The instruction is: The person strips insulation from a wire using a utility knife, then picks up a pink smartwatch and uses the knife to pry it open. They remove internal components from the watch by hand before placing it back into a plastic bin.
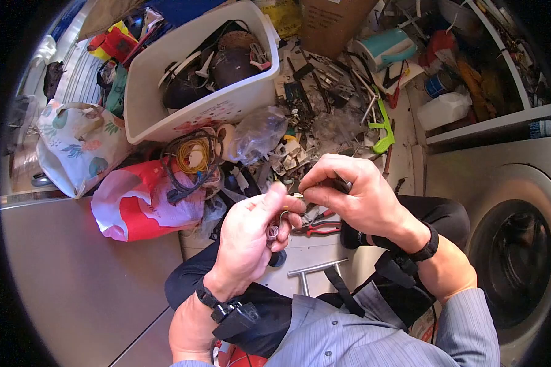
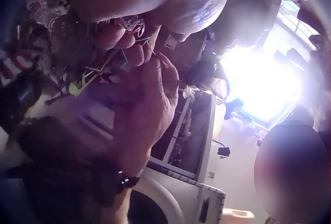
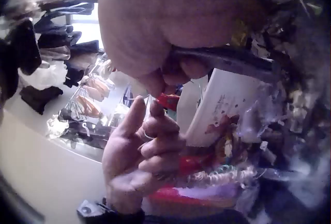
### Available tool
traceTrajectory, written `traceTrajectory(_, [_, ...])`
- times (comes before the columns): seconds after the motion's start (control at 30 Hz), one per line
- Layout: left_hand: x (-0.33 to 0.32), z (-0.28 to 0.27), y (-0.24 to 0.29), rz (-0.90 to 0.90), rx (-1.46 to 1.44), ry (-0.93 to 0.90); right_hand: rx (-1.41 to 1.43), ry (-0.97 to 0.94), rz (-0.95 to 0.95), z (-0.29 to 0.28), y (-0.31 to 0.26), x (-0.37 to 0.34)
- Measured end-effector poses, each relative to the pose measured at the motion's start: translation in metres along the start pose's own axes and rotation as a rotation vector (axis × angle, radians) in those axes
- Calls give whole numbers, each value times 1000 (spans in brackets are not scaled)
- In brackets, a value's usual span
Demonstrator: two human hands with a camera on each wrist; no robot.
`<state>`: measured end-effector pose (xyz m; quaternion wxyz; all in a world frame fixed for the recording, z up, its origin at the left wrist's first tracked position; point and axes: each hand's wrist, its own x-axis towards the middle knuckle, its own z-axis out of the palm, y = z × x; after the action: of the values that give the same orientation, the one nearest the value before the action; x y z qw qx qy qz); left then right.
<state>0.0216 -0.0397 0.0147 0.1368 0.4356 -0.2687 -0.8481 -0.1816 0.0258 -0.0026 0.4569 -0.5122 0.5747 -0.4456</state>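
In the head view my left hand [image 1: 242,235] holds a small coil of thin wire [image 1: 272,231] in its curled fingers, the thumb pointing up. My right hand [image 1: 373,199] is close on the right, thumb and forefinger brought together near the left fingertips. The same coil [image 2: 135,25] shows under the left fingers in the left wrist view, a thin strand running toward the right fingertips. Across the right palm lies a long dark tool [image 3: 232,62], held by curled fingers; its kind I cannot tell.
Red-handled pliers [image 1: 323,229] and a T-shaped metal bar [image 1: 315,268] lie on the floor between the legs. Beyond are a white bin [image 1: 196,119], a red-and-white bag [image 1: 144,208] and piled scrap [image 1: 306,101]. A washing machine [image 1: 471,177] stands right, beneath a shelf [image 1: 496,124].
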Motion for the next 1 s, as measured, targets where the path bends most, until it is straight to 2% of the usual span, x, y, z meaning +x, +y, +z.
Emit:
traceTrajectory(0.07, [0,2,2,14,1,23,-209,2,-207,0,1,1])
traceTrajectory(0.13, [1,-1,0,26,1,46,-208,10,-230,3,0,0])
traceTrajectory(0.23, [5,-11,-7,41,167,-32,-212,23,-266,4,0,0])
traceTrajectory(0.3, [2,-4,-7,86,215,26,-218,30,-277,3,0,-1])
traceTrajectory(0.43, [-4,-1,-4,96,270,28,-221,15,-257,-1,0,-1])
traceTrajectory(0.5, [-8,1,-4,210,454,60,-221,10,-251,-2,0,-1])
traceTrajectory(0.53, [-9,1,-5,211,455,59,-221,20,-246,-2,2,-1])
traceTrajectory(0.6, [-8,0,-10,329,583,96,-222,31,-243,-2,2,-2])
traceTrajectory(0.8, [-7,-1,-12,456,682,180,-300,90,-369,2,-1,-2])
traceTrajectory(0.83, [-5,-3,-13,457,683,181,-326,74,-383,2,-1,-2])
traceTrajectory(0.9, [-1,-8,-16,615,782,169,-346,55,-403,3,-1,-2])
traceTrajectory(1.0, [-5,-1,-13,636,809,231,-352,29,-458,3,0,-3])
